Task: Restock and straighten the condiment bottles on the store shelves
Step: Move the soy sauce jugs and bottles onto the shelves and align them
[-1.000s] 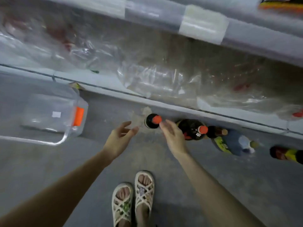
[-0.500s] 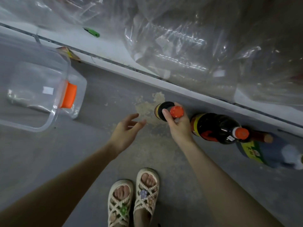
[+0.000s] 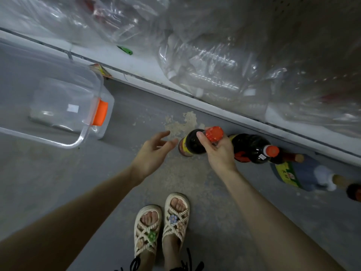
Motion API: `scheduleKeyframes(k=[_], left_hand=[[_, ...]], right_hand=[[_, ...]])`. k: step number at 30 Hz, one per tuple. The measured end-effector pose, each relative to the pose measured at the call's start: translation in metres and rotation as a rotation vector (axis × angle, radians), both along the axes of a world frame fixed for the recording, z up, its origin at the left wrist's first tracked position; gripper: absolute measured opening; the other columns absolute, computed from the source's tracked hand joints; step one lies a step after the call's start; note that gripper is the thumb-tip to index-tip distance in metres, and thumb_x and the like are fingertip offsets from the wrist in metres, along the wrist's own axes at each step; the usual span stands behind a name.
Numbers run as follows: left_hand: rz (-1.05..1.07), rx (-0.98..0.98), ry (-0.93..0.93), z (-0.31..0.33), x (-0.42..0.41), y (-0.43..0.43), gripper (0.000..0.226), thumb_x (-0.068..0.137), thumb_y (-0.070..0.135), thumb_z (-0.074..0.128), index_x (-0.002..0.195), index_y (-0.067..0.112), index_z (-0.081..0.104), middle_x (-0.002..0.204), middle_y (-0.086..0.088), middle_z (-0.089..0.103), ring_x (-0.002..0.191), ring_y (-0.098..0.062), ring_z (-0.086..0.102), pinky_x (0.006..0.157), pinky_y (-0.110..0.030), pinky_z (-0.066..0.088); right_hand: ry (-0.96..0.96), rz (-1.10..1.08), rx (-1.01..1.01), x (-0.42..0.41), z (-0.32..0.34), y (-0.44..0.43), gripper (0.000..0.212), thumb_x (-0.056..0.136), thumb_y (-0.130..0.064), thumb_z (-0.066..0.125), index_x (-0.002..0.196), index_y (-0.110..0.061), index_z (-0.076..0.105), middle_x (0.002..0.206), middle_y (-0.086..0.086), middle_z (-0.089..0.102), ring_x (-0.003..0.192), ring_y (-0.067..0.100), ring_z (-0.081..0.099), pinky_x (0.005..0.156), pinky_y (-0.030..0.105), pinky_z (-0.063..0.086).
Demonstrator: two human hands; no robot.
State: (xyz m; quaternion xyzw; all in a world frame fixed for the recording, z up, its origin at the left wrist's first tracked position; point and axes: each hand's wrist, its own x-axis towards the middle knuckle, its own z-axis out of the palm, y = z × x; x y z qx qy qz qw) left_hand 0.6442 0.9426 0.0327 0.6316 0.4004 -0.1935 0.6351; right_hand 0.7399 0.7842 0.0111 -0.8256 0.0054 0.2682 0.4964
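A: Since the clear bin [image 3: 48, 90] sits at ten o'clock, is the left hand [image 3: 151, 155] reaching for it?
B: No. Its grip is wide and holds nothing, likely ready to steady the small dark bottle [image 3: 192, 142] at twelve o'clock, down at the floor [image 3: 97, 182].
A: And the right hand [image 3: 219, 153]?
B: Its grip wraps the neck under the red cap [image 3: 214, 133], probably for lifting. The larger bottle [image 3: 250, 147] stands at two o'clock.

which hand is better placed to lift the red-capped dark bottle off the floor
Right. The right hand grips the neck of the dark sauce bottle just under its red cap; the left hand is open beside it, touching nothing.
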Motion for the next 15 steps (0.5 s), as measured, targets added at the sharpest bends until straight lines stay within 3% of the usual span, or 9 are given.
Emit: scheduleKeyframes(k=[4, 7, 9, 12, 15], left_hand=[[-0.026, 0.024, -0.068, 0.056, -0.002, 0.002, 0.048, 0.095, 0.040, 0.055, 0.140, 0.029, 0.044, 0.111, 0.007, 0.060, 0.102, -0.007, 0.058, 0.077, -0.020, 0.046], [-0.039, 0.045, -0.133, 0.112, -0.002, 0.003, 0.049, 0.095, 0.036, 0.055, 0.141, 0.026, 0.043, 0.103, 0.015, 0.057, 0.096, 0.001, 0.056, 0.077, -0.020, 0.046], [-0.043, 0.067, -0.188, 0.160, 0.000, 0.006, 0.052, 0.094, 0.035, 0.058, 0.142, 0.024, 0.042, 0.103, 0.015, 0.057, 0.094, 0.004, 0.055, 0.074, -0.017, 0.045], [-0.020, 0.032, -0.272, 0.233, 0.005, 0.013, 0.059, 0.089, 0.039, 0.063, 0.143, 0.027, 0.041, 0.122, 0.005, 0.059, 0.107, -0.005, 0.056, 0.076, -0.018, 0.043], [-0.019, 0.014, -0.378, 0.312, 0.013, 0.022, 0.080, 0.074, 0.051, 0.077, 0.143, 0.030, 0.041, 0.138, 0.000, 0.050, 0.126, -0.015, 0.049, 0.092, -0.028, 0.042]], right_hand=[[-0.022, 0.070, 0.027, 0.003, 0.079, 0.006, 0.022, 0.089, -0.025, 0.068, 0.081, -0.005, 0.064, 0.067, -0.004, 0.060, 0.059, -0.007, 0.055, 0.061, 0.008, 0.041], [-0.094, 0.091, 0.041, 0.009, 0.148, 0.010, 0.029, 0.088, -0.030, 0.069, 0.074, -0.006, 0.061, 0.065, -0.003, 0.060, 0.060, 0.000, 0.053, 0.063, 0.018, 0.042], [-0.158, 0.089, 0.044, 0.017, 0.204, 0.016, 0.037, 0.086, -0.036, 0.070, 0.063, -0.011, 0.053, 0.054, -0.011, 0.049, 0.058, 0.008, 0.047, 0.061, 0.027, 0.039], [-0.234, 0.118, 0.053, 0.028, 0.291, 0.028, 0.044, 0.082, -0.045, 0.071, 0.056, -0.018, 0.047, 0.050, -0.011, 0.042, 0.056, 0.014, 0.041, 0.059, 0.034, 0.038], [-0.343, 0.147, 0.044, 0.040, 0.391, 0.042, 0.045, 0.080, -0.046, 0.072, 0.053, -0.020, 0.047, 0.053, -0.008, 0.047, 0.059, 0.014, 0.047, 0.062, 0.035, 0.043]])
